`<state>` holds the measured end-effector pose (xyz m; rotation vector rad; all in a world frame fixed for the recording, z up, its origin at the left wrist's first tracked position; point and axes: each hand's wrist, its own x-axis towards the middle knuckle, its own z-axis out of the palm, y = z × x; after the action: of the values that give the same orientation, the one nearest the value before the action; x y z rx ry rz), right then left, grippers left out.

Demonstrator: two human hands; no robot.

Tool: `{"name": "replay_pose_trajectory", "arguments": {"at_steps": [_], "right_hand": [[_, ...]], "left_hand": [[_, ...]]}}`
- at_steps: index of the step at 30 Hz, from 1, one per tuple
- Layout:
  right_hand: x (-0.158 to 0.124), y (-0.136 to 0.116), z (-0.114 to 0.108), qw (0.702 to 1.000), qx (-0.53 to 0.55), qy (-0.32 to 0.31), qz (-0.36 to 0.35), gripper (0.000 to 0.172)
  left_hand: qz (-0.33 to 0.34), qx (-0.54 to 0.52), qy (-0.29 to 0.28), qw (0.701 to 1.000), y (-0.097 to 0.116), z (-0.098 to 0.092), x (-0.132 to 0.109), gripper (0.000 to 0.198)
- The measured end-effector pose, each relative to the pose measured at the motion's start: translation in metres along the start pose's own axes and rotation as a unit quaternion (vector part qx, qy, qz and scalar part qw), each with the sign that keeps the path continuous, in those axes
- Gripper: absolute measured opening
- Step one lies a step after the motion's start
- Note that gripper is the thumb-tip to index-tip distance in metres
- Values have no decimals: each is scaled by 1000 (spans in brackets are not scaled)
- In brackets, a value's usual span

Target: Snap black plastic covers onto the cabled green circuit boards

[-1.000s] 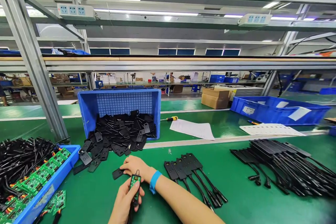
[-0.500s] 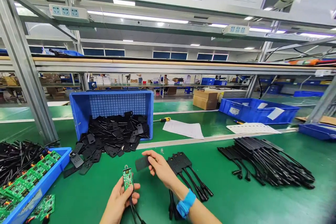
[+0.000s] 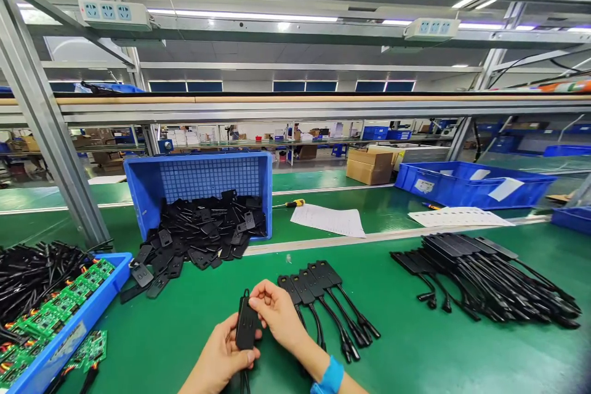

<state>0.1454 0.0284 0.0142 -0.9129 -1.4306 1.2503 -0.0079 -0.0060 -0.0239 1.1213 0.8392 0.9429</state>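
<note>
A black plastic controller case (image 3: pixel 246 325) with cables hanging from its lower end is held upright just above the green bench. My left hand (image 3: pixel 225 351) wraps round its lower part, thumb across the front. At its upper right edge, the fingertips of my right hand (image 3: pixel 278 315) pinch the case. The black cover now faces me, hiding the circuit board inside. Several finished-looking black controllers with cables (image 3: pixel 310 286) lie in a row right beside my right hand, partly behind the wrist, which wears a blue band (image 3: pixel 330 375).
A tipped blue bin (image 3: pixel 198 173) spills black case parts (image 3: pixel 203 231) onto the bench. At left, a blue tray (image 3: pixel 120 271) holds green circuit boards (image 3: pixel 60 301) and black cables. More cabled controllers (image 3: pixel 480 277) are piled right. Behind are papers (image 3: pixel 327 220), a screwdriver (image 3: pixel 294 204) and a blue crate (image 3: pixel 471 188).
My right hand has brought the black cover down-left onto the circuit board in my left hand. The board is now covered. The view has shifted slightly.
</note>
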Motion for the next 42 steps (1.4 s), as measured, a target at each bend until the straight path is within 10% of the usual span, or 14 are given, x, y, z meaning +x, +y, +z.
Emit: {"name": "replay_pose_trajectory", "arguments": {"at_steps": [15, 26, 31, 42], "right_hand": [[-2, 3, 3, 996, 65, -18, 54, 54], [-8, 8, 7, 992, -122, -3, 34, 49], [-23, -1, 12, 941, -331, -30, -65, 58], [-16, -16, -9, 754, -655, 31, 37, 54]], "left_hand": [[24, 95, -29, 995, 18, 6, -4, 62], [33, -1, 25, 999, 6, 15, -2, 66], [34, -81, 40, 995, -2, 10, -1, 102], [83, 73, 93, 989, -12, -12, 3, 96]]}}
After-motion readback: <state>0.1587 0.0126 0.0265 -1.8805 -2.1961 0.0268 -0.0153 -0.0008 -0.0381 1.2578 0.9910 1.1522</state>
